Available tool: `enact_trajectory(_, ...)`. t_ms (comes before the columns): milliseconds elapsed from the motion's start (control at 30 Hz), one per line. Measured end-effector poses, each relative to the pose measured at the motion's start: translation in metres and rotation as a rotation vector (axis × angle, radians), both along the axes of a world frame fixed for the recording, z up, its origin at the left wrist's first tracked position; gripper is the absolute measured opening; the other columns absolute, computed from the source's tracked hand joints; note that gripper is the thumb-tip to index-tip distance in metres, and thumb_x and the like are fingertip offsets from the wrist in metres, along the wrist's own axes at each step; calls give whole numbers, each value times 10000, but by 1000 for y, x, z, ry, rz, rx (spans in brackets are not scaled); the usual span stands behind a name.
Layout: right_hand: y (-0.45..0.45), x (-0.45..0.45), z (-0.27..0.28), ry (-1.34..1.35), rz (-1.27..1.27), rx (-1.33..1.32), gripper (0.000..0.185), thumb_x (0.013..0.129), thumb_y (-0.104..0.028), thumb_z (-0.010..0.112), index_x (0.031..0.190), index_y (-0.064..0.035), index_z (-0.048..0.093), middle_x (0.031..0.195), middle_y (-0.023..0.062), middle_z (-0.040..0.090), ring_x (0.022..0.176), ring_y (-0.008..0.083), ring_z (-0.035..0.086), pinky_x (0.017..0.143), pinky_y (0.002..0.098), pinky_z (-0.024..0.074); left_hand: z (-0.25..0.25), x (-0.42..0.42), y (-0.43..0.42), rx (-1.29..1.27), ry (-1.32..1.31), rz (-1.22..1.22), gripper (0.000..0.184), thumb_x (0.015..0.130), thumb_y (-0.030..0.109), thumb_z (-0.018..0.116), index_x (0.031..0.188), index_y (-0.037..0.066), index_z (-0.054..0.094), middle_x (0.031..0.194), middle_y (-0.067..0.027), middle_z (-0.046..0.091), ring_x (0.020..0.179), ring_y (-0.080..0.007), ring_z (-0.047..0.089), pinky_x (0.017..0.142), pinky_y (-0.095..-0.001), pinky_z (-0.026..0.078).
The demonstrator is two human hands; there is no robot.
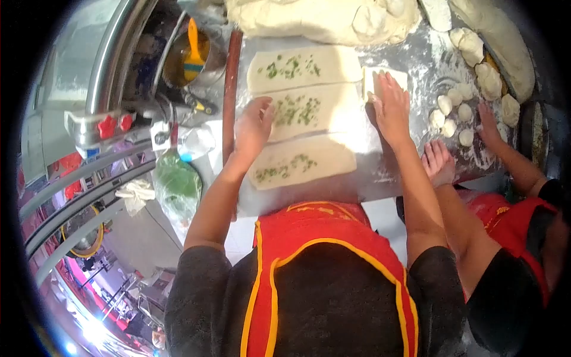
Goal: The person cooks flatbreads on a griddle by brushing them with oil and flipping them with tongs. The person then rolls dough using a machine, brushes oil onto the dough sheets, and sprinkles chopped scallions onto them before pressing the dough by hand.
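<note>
Three flat dough strips lie one behind another on the steel table: a far strip (339, 62), a middle strip (336, 107) and a near strip (342, 157), each scattered with chopped green herbs. At the left end of the middle strip is my left hand (253, 128), its fingers bent together; whatever they pinch, if anything, is hidden. My right hand (391, 110) lies with outstretched fingers over a small folded dough piece (372, 77), to the right of the strips.
A large dough mass (321, 24) spans the back. Small dough balls (449, 128) sit at right, near a co-worker's hands (439, 160). Along the left runs a brown rolling pin (231, 95); beyond it are a pot with a yellow brush (193, 56) and a green bag (178, 184).
</note>
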State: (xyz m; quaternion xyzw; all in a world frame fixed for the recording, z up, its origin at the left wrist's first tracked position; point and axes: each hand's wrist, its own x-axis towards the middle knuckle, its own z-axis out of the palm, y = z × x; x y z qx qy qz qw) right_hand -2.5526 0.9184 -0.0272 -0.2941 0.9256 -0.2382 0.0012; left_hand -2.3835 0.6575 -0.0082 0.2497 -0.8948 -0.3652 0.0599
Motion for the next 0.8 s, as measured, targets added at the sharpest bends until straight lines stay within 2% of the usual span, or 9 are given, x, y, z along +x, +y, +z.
enact_trajectory(100, 21, 75, 8, -331, -216, -208, 289, 847, -55, 535, 1135, -33, 515, 1064, 180, 585, 987, 308, 566, 860, 361, 434, -12, 26, 21, -46, -29, -181, 158, 863, 149, 551, 984, 57, 595, 865, -140, 629, 699, -280, 615, 641, -342, 489)
enact_trajectory(167, 34, 126, 1, -471, -300, -215, 246, 822, -88, 588, 1050, -5, 546, 920, 157, 627, 799, 268, 625, 725, 329, 489, -11, 11, 50, -41, 64, -397, 169, 814, 87, 481, 938, 68, 594, 901, -125, 619, 806, -309, 611, 693, -395, 486)
enact_trajectory(233, 36, 161, -11, -679, -429, -273, 280, 785, -116, 652, 1024, -3, 558, 850, 125, 640, 719, 216, 626, 694, 309, 494, -17, -10, 76, -60, 64, -578, 221, 771, 38, 485, 963, 74, 587, 922, -110, 620, 820, -299, 610, 683, -401, 496)
enact_trajectory(267, 35, 171, -17, -618, -444, -268, 287, 769, -108, 671, 1010, 1, 561, 840, 104, 636, 660, 169, 613, 614, 291, 497, -22, -19, 86, -39, 8, -650, 234, 753, 30, 495, 964, 73, 587, 936, -109, 622, 839, -296, 612, 684, -401, 500)
enact_trajectory(400, 24, 169, -15, -787, -591, -363, 214, 762, -81, 662, 933, 14, 576, 755, 78, 616, 553, 124, 568, 443, 254, 448, -33, -43, 107, -225, -193, -809, 147, 798, 126, 556, 932, 71, 580, 959, -110, 608, 879, -301, 599, 716, -400, 482)
enact_trajectory(500, 21, 166, -10, -850, -566, -385, 203, 750, -66, 664, 907, 20, 569, 708, 71, 607, 533, 127, 555, 472, 257, 450, -36, -53, 103, -141, -218, -913, 171, 760, 142, 604, 914, 72, 579, 934, -120, 604, 894, -299, 588, 724, -400, 475)
enact_trajectory(633, 4, 192, 29, -381, -237, -374, 178, 738, 11, 629, 899, -7, 556, 892, 91, 585, 746, 170, 581, 666, 283, 463, -3, -42, 54, 149, -166, -963, 144, 730, 122, 632, 859, 89, 578, 833, -98, 569, 842, -260, 567, 719, -347, 451)
enact_trajectory(667, -4, 201, 37, -383, -160, -422, 174, 745, 24, 617, 900, -21, 552, 952, 98, 557, 850, 203, 566, 737, 295, 455, -1, -32, 39, 168, -119, -968, 134, 732, 117, 629, 853, 92, 577, 825, -94, 561, 837, -254, 565, 717, -343, 447)
enact_trajectory(800, -36, 227, 29, -422, 8, -334, 165, 757, -8, 600, 913, -27, 549, 932, 158, 567, 885, 317, 559, 775, 366, 452, 1, 10, 2, 178, -110, -873, 96, 748, 75, 565, 825, 128, 588, 875, -66, 546, 842, -258, 565, 717, -359, 445)
